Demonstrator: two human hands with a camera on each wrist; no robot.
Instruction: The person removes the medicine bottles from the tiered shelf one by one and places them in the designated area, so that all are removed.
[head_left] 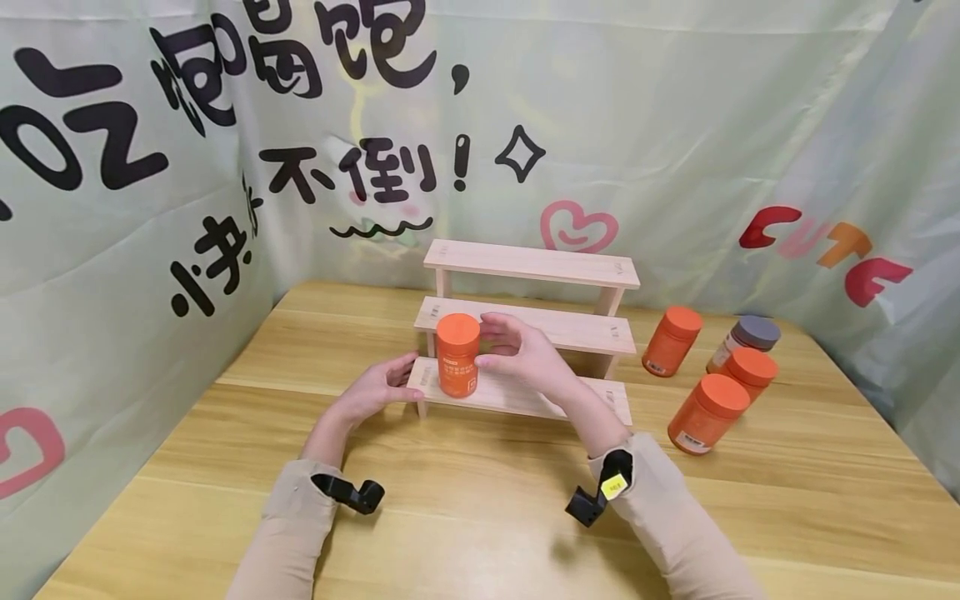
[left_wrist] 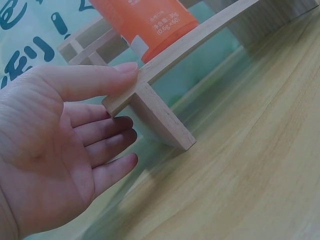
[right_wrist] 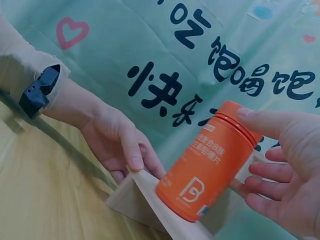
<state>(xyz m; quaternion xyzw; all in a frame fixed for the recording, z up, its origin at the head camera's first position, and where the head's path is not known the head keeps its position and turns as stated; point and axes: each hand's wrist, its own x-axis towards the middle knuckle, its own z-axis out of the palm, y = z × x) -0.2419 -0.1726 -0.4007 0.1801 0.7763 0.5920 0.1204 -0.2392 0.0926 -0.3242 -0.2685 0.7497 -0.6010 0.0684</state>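
An orange bottle (head_left: 458, 357) with an orange lid stands upright on the lowest step, near the left end of a three-tier wooden display stand (head_left: 525, 402). My right hand (head_left: 528, 358) is just right of it, fingers relaxed; in the right wrist view the thumb overlaps the lid while the other fingers are apart from the bottle. Whether the thumb touches cannot be told. My left hand (head_left: 372, 387) holds the left end of that step; in the left wrist view the thumb (left_wrist: 107, 80) lies on the board, the index fingertip is hidden behind it, and the remaining fingers are loose.
Right of the stand are several bottles: an orange one (head_left: 672, 342) at the back, a grey-lidded one (head_left: 753, 333), and two orange ones (head_left: 708, 414) close together in front. The wooden table (head_left: 450, 517) meets a printed cloth (head_left: 675, 125) behind and at the sides.
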